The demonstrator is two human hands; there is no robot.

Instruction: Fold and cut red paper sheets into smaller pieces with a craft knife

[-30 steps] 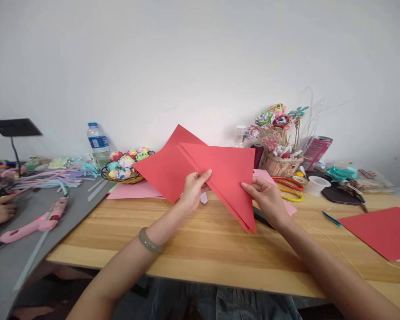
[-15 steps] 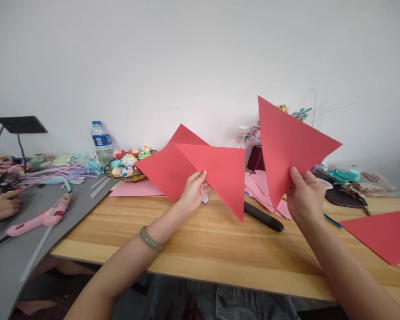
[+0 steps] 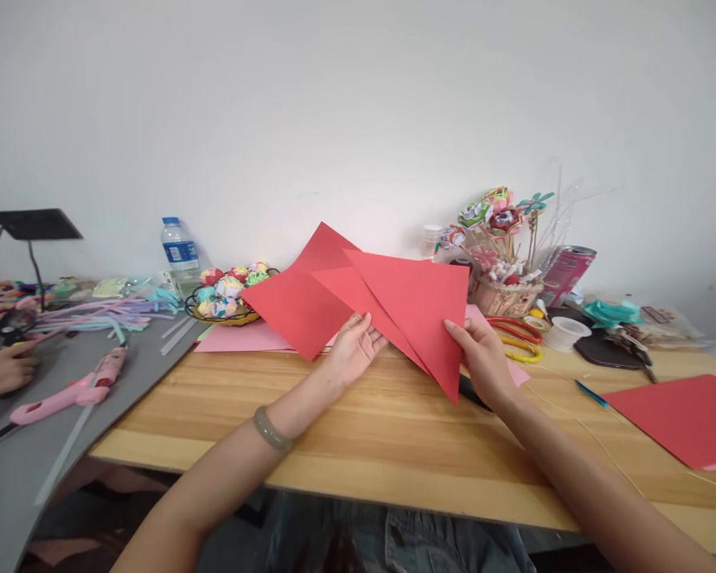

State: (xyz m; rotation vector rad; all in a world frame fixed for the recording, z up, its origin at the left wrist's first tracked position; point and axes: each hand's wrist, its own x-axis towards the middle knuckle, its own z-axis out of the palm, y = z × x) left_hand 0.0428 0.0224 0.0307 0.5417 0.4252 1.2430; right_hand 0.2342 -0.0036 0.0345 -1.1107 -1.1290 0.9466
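Red paper count: two triangles (image 3: 433,298), overlapping, at the fingers (image 3: 457,331); one sheet beyond the fingers (image 3: 295,301); one flat sheet (image 3: 683,418) well right of them. Left of fingers: one blue-capped bottle (image 3: 180,253), one pink glue gun (image 3: 60,403). Right, beyond fingers: one can (image 3: 566,274), one white spool (image 3: 566,335).

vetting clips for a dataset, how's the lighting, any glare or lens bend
Head view: soft light, with the wall brighter near the middle than at the top corners; head view: no strong glare on the held red paper; head view: the gray surface has a bowed edge, possibly wide-angle distortion.
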